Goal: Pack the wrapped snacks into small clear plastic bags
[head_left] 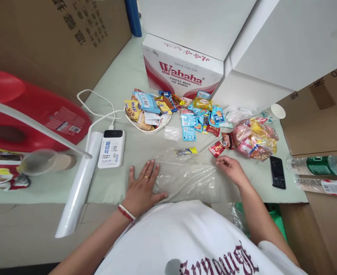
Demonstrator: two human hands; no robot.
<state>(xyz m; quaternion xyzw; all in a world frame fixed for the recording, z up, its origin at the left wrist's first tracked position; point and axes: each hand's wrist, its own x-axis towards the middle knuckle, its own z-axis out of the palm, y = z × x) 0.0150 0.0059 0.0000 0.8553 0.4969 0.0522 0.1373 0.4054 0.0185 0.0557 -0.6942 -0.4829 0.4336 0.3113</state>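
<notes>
A clear plastic bag (185,177) lies flat on the pale green table in front of me. My left hand (142,187) rests flat on the bag's left edge with its fingers spread. My right hand (231,170) is at the bag's upper right corner, fingers curled and pinching the plastic. Just beyond the bag lie a small yellow snack packet (186,151) and a red packet (216,148).
A white bowl of snack packets (148,110), loose blue packets (198,118), and a filled bag of snacks (255,139) sit behind. A power bank (111,148), a roll of plastic bags (78,187), a phone (277,172), water bottles (320,166) and a Wahaha carton (182,68) surround them.
</notes>
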